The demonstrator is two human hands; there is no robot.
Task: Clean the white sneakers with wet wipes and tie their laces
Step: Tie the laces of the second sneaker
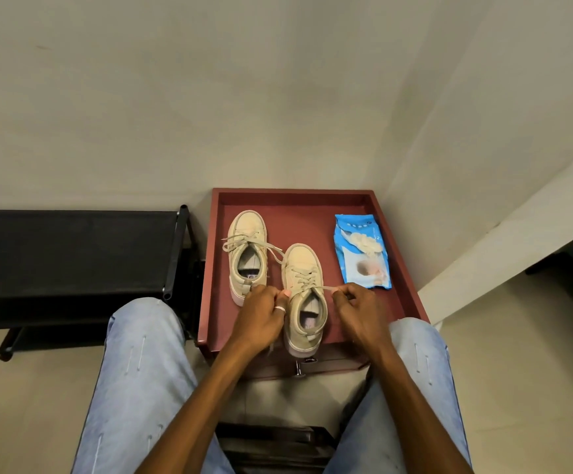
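Currently worked on: near sneaker [303,268], heel toward the person, on the red tray [291,203].
Right hand [356,311]: pinching a lace end [329,289] drawn out sideways from that sneaker.
Left hand [262,311]: fingers curled, gripping the laces [300,278] from the opposite side.
Far sneaker [247,234]: just beside, untied.
Wet wipes pack [363,254]: on the tray, right side.

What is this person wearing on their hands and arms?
No gloves on either the left hand or the right hand, and no sleeves, watch or bracelet show on the arms. The only thing worn is a silver ring on a left-hand finger.
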